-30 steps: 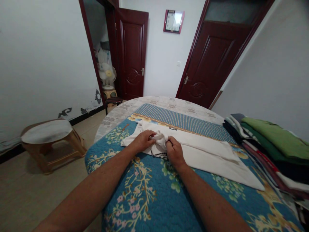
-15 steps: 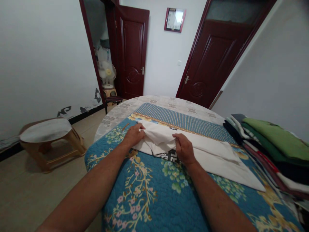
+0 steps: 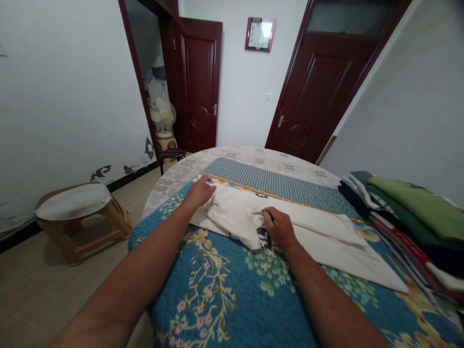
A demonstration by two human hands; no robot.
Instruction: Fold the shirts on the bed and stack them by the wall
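Note:
A white garment [image 3: 308, 232] with a dark print lies spread across a blue floral quilt [image 3: 224, 295] on a round table. My left hand [image 3: 200, 192] pinches the garment's far left corner, close to the quilt's striped border. My right hand [image 3: 278, 228] is closed on a fold of the same cloth near its middle, right by the dark print. A loose flap of the cloth hangs between the two hands.
A stack of folded clothes [image 3: 409, 217], green on top, sits at the table's right edge. A low wooden stool [image 3: 78, 217] stands on the floor at the left. Beyond the table are two dark red doors [image 3: 315, 92], a fan [image 3: 163, 116] and a wall clock [image 3: 260, 34].
My hands have moved apart. The left went up and out to the garment's far left corner, and the right shifted right along the cloth, drawing the bunched part flatter.

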